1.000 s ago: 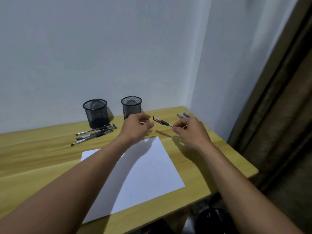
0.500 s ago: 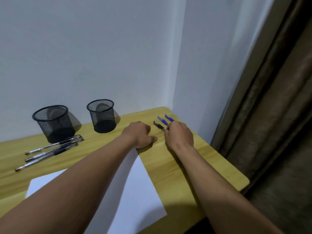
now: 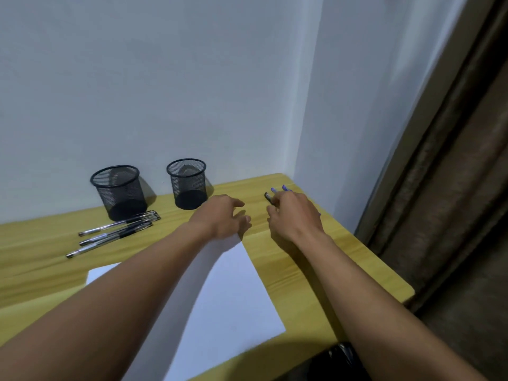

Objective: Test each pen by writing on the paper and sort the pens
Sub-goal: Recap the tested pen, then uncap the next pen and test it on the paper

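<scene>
A wooden tabletop [image 3: 316,273] is set into a corner of white wall, with a brown curtain [image 3: 450,188] at the right. A white sheet of paper [image 3: 233,298] lies flat near the front edge, partly covered by the left forearm. Two black mesh pen cups [image 3: 118,191] [image 3: 187,182] stand upright at the back, apart from each other and close to the wall. Three loose pens [image 3: 115,232] lie side by side on the wood just in front of the left-hand cup.

The left hand [image 3: 224,215] is held low just past the far edge of the paper, its fingers loosely curled and nothing seen in them. The right hand [image 3: 295,215] is placed at the far right corner, its fingers bent down over a dark pen [image 3: 268,198]; whether that pen is gripped or merely touched cannot be told. Two blue pen ends [image 3: 275,190] [image 3: 286,187] show just beyond the right knuckles, lying on the wood
</scene>
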Demonstrator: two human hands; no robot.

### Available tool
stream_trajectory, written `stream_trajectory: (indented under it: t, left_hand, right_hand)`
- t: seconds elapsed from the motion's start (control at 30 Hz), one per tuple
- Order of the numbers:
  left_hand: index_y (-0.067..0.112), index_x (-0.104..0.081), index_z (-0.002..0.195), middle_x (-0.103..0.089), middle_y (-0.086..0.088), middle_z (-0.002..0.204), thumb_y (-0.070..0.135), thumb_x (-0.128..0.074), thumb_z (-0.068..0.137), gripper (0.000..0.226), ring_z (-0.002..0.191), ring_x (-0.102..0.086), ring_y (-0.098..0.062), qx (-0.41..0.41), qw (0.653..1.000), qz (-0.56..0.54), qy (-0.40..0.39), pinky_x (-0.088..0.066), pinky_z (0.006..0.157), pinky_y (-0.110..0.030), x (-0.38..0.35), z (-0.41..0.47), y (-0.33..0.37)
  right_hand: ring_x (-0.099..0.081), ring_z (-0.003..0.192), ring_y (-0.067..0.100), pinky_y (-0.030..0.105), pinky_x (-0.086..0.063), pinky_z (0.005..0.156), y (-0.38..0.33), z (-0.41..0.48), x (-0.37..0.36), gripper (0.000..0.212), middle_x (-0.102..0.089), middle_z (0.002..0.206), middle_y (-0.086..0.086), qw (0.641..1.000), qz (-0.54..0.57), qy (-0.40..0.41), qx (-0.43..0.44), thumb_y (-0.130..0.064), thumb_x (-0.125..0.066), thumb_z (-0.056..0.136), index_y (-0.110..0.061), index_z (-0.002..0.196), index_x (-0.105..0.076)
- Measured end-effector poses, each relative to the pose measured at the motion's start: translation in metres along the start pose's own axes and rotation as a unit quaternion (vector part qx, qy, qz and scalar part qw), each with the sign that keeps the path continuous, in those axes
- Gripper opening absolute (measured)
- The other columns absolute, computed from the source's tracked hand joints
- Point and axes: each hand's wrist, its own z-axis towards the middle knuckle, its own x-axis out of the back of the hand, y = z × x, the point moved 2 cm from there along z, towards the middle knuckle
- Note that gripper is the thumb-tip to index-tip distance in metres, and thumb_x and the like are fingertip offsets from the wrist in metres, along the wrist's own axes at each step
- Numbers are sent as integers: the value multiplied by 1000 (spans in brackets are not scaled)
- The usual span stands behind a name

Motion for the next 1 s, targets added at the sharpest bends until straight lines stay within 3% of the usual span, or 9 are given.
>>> stream_trajectory:
  t: [0.1,0.27,0.4,0.53,0.67,0.87,1.0]
  left_hand:
    - [23,-65,125,-69,-1,121,41,-66,87,42,104,-65,-15,25,998,-11,54,-50,86,-29,20,-32,-22]
    - [21,-70,117,-69,-4,116,33,-66,87,32,103,-65,-24,74,990,-1,123,-53,86,-36,49,-88,-78]
    - [19,-73,105,-73,-7,100,25,-64,86,23,93,-65,-29,113,978,23,175,-53,76,-38,73,-123,-121]
    - [18,-73,111,-72,-8,102,24,-65,88,25,91,-63,-27,170,964,28,201,-46,70,-33,81,-145,-158]
    - [18,-74,104,-72,-7,95,22,-63,88,20,82,-60,-25,212,955,24,207,-42,66,-30,80,-158,-183]
    - [16,-76,99,-73,-9,96,8,-60,87,21,87,-62,-30,206,960,24,189,-42,68,-28,74,-160,-194]
    - [12,-75,100,-72,-10,93,3,-59,88,23,88,-62,-31,172,965,31,194,-46,71,-31,77,-161,-193]
  right_hand:
    - [-65,112,29,36,-53,83,-28,3,-5,32,-72,117,7,999,23,-22,30,-27,-55,98,-15,123,-70]
    - [-63,116,29,38,-53,93,-95,1,-32,35,-71,124,8,988,53,-92,112,-29,-58,96,-18,127,-68]
    - [-63,117,30,36,-52,93,-150,-7,-62,35,-69,127,11,972,68,-141,175,-29,-59,94,-19,127,-67]
    - [-64,109,31,36,-53,87,-190,-13,-87,31,-70,122,14,956,63,-171,229,-23,-58,97,-18,126,-68]
    - [-63,100,34,39,-54,81,-213,-15,-103,31,-69,114,14,946,30,-174,270,-14,-52,98,-19,122,-70]
    - [-63,95,34,40,-53,70,-225,-14,-112,29,-69,103,12,937,-29,-143,318,-5,-52,94,-15,113,-70]
    - [-57,107,32,37,-42,73,-226,-15,-110,26,-65,110,9,928,-53,-104,353,-17,-54,99,-18,120,-69]
